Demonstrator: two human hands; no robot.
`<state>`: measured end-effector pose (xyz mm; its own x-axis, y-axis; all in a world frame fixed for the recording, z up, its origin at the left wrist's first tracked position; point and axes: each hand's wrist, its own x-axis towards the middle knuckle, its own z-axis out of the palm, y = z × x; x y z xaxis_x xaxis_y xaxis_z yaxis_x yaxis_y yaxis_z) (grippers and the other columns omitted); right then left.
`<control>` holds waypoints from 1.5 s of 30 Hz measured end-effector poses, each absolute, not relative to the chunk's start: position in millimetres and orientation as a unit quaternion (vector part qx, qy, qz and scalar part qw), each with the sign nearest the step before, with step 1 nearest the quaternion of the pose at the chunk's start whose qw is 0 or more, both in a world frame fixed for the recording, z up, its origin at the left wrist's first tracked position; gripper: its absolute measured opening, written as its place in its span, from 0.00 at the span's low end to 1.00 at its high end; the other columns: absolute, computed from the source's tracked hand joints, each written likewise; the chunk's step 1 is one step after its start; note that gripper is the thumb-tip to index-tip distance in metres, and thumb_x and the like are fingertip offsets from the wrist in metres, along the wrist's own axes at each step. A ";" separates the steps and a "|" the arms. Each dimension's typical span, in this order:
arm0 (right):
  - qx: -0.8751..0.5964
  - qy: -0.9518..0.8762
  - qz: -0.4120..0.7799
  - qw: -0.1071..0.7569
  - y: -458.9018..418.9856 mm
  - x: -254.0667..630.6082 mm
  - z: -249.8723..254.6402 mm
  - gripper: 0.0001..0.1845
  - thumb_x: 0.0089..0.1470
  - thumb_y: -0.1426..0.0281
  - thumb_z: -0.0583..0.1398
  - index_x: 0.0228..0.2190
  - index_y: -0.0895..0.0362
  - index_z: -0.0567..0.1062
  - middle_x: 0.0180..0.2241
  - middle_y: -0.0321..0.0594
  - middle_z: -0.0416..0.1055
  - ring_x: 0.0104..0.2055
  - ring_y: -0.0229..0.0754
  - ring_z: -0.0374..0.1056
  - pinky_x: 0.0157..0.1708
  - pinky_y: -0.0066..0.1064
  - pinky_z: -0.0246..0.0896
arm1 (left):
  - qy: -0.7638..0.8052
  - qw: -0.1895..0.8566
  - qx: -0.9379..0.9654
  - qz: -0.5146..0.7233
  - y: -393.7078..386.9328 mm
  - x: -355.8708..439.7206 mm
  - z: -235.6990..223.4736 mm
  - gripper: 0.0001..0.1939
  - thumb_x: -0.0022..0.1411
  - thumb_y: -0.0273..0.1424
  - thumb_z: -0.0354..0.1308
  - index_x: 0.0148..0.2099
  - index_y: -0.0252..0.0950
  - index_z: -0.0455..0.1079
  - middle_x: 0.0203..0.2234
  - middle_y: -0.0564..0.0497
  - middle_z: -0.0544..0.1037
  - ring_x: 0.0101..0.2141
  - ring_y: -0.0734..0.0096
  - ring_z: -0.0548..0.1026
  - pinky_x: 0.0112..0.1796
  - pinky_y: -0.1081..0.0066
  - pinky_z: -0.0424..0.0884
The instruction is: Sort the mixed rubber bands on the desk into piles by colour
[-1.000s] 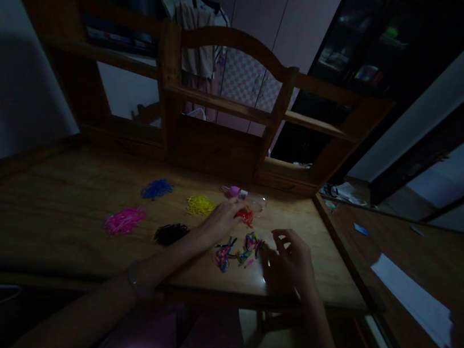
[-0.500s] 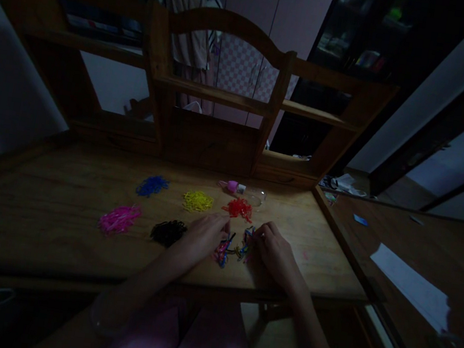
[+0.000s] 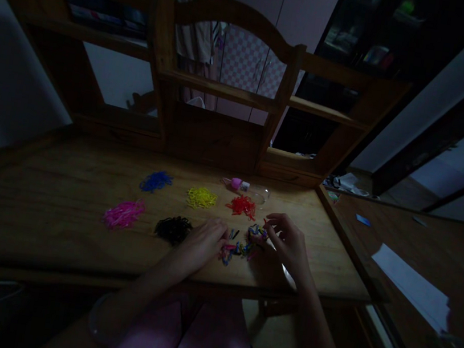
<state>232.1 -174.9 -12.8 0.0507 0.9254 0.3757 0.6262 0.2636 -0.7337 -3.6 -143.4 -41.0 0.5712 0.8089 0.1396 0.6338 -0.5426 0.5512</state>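
My right hand pinches a small red rubber band between thumb and forefinger, just above the table. Right beside it lies a tangle of mixed-colour rubber bands. My left hand is closed at the left edge of that tangle; its fingertips are partly hidden, so what they hold cannot be made out. Sorted heaps lie around: red bands, yellow bands, blue bands, pink bands and, by my left wrist, black bands.
A clear bottle with a pink cap lies behind the red heap. The wooden table ends in a shelf unit at the back. To the right, a lower brown surface holds a white paper and a blue card.
My left hand has come back from the red heap to the mixed tangle. My right hand went into the tangle, then drew back slightly with a red band. The mixed bands have shifted.
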 end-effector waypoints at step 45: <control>-0.525 -0.528 0.429 0.511 -190.4 160.4 -2.2 0.12 0.48 0.63 0.67 0.34 0.57 0.82 0.32 0.42 0.80 0.32 0.45 0.75 0.34 0.33 0.69 | 0.439 0.529 0.526 0.500 -163.2 12.2 -16.7 0.06 0.52 0.28 0.64 0.36 0.35 0.76 0.32 0.51 0.82 0.34 0.66 0.80 0.39 0.70 0.77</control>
<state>160.4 -190.4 -2.2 0.0736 0.9933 0.0893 0.1158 0.0804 -0.9900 12.2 -163.2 -16.7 0.1139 0.9916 0.0619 -0.0681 -0.0543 0.9962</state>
